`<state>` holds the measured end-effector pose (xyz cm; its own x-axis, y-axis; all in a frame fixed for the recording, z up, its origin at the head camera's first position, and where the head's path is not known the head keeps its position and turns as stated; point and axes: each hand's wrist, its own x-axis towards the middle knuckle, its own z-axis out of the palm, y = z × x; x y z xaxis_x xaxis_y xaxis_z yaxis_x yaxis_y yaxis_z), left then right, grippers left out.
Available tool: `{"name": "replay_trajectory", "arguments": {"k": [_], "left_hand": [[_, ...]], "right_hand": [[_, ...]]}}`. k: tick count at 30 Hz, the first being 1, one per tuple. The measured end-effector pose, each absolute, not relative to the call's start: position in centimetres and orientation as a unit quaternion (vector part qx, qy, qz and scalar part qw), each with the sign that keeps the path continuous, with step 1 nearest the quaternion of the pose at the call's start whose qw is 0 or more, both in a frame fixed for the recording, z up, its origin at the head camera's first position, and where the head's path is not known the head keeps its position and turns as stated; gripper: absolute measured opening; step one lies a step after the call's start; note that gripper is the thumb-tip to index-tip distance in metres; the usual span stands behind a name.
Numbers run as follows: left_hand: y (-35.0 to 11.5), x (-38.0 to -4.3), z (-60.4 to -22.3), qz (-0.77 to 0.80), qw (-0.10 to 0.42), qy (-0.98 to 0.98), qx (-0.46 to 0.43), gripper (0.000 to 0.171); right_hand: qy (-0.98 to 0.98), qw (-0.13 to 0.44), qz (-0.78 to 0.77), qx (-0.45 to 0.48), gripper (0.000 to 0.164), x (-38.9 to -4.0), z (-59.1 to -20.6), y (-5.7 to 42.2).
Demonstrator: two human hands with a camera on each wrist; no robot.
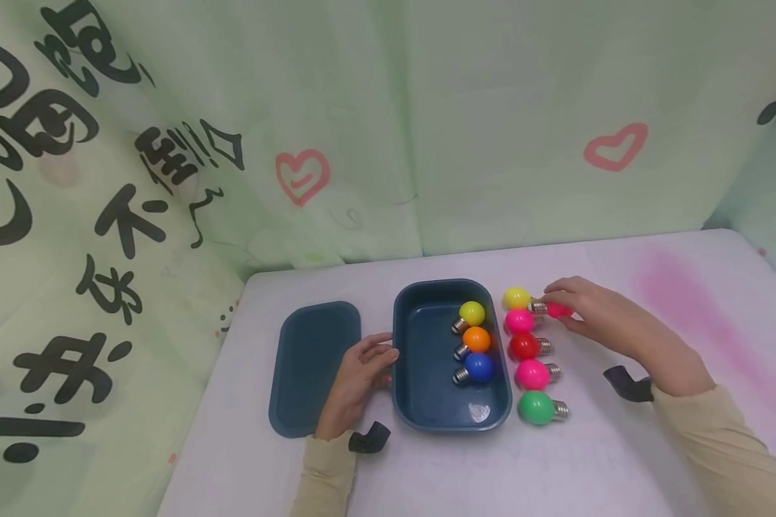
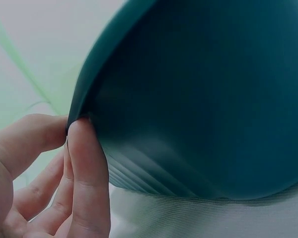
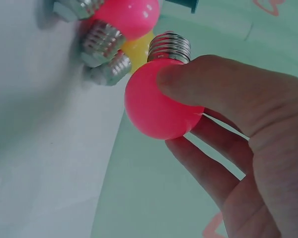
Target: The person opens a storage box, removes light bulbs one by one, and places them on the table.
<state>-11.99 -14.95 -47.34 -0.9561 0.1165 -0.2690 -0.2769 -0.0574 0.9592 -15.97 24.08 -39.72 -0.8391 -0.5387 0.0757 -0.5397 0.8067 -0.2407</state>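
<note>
My right hand (image 1: 588, 309) pinches a pink light bulb (image 3: 159, 101) by its globe, just right of the row of bulbs; its metal screw base points left in the head view. The row holds a yellow bulb (image 1: 516, 297), a pink one (image 1: 520, 321), a red one (image 1: 524, 346), another pink one (image 1: 532, 374) and a green one (image 1: 537, 407). At the left rim of a dark blue plastic box (image 1: 453, 424), my left hand (image 1: 361, 377) pinches the wall between thumb and fingers. Inside lie a yellow bulb (image 1: 472, 313), an orange bulb (image 1: 476, 339) and a blue bulb (image 1: 478, 367).
A flat dark blue lid (image 1: 304, 373) lies left of the box, partly behind my left hand. The white table (image 1: 233, 474) has a pink stain at its right. Behind it hangs a pale green curtain (image 1: 491, 143) with red hearts and black writing.
</note>
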Motion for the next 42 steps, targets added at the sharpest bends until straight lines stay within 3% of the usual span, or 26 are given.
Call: {"name": "replay_trajectory", "arguments": {"k": [42], "left_hand": [[-14.9, -12.0, -47.4, 0.721, 0.131, 0.678, -0.06, 0.047]], "right_hand": [[-0.958, -0.066, 0.151, 0.235, 0.045, -17.8, -42.4, 25.8]]}}
